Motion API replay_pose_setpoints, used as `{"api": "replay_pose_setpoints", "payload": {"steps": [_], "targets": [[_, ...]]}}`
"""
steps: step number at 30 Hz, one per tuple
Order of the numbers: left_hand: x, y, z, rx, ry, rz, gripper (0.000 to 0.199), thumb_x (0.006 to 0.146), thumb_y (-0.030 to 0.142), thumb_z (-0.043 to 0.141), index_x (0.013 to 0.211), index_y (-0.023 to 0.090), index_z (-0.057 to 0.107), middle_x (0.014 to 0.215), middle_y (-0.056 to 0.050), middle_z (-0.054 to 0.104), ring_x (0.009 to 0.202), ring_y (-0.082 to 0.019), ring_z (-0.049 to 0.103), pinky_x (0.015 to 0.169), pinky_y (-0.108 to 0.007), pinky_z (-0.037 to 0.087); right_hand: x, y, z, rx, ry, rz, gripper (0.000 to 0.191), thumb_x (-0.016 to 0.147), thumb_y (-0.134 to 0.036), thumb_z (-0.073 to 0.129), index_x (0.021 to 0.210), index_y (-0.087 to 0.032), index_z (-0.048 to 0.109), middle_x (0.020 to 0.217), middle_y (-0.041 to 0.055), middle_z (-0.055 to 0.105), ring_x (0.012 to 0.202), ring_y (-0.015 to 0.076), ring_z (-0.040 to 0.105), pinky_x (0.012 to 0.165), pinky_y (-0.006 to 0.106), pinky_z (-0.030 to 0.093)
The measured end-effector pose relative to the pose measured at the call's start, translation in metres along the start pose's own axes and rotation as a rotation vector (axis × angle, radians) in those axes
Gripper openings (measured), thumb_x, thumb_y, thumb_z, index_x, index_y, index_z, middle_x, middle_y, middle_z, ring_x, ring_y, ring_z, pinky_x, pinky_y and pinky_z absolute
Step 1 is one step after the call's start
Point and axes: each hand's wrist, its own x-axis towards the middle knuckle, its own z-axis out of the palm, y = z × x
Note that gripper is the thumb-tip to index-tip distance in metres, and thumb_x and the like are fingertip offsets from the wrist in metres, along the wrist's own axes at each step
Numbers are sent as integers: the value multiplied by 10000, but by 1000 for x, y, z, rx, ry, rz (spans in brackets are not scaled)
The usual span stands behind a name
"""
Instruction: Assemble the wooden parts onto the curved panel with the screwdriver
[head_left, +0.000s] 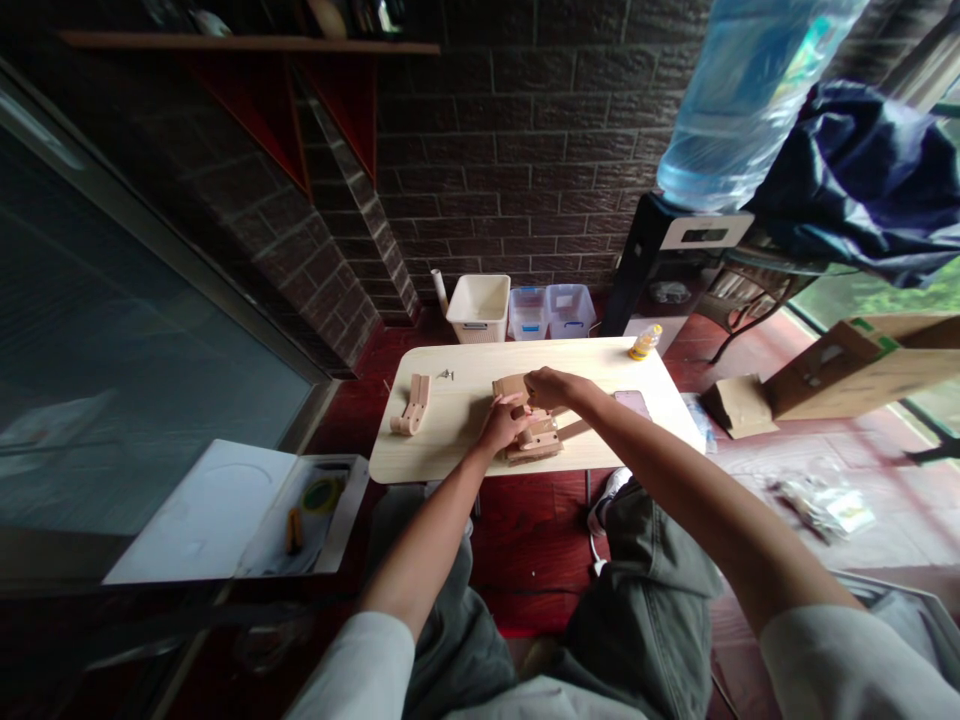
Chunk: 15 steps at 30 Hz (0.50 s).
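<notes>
On the pale wooden table [450, 455], a light wooden assembly [536, 440] lies on a piece of brown cardboard [510, 384]. My left hand [502, 422] rests on the assembly's left side with its fingers bent against the wood. Just above it, my right hand [546, 388] is closed in a fist, knuckles up; whatever its fingers grip is hidden. Further left on the table stands a curved wooden piece with dark holes [412, 408]. Several small screws [446, 375] lie near the back edge.
A phone [634, 404] and a yellow-capped bottle [645, 342] are on the table's right part. Behind it stand a cream bin [480, 305], clear plastic boxes [551, 312] and a water dispenser [667, 260]. An open white case [300, 515] is at the left, cardboard boxes [847, 370] at the right.
</notes>
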Motion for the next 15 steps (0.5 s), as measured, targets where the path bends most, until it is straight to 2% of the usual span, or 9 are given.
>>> {"api": "replay_pose_setpoints", "payload": {"steps": [5,10,15], "targets": [[0,0,1,-27,8,8,188,800,372,772,899,213,759,1272,-98,722,1329,-290,575,1237,-468,306,-1,0,-1,3,-5,4,332,905,-197,625,1153,-9,740,1084,249,764,943,272,764,739,251,543],[1,-1,1,-18,7,14,148,809,364,771,863,227,758,1230,-88,738,1322,-289,579,1236,-477,308,0,2,0,8,4,9,354,886,-230,668,1167,-27,742,1076,244,767,937,264,767,768,250,545],[2,-3,2,-14,24,51,132,797,354,786,838,232,757,1260,-85,728,1294,-291,601,1232,-480,315,5,5,4,16,6,15,330,896,-251,648,1111,-25,759,1018,238,777,897,265,772,706,246,547]]}}
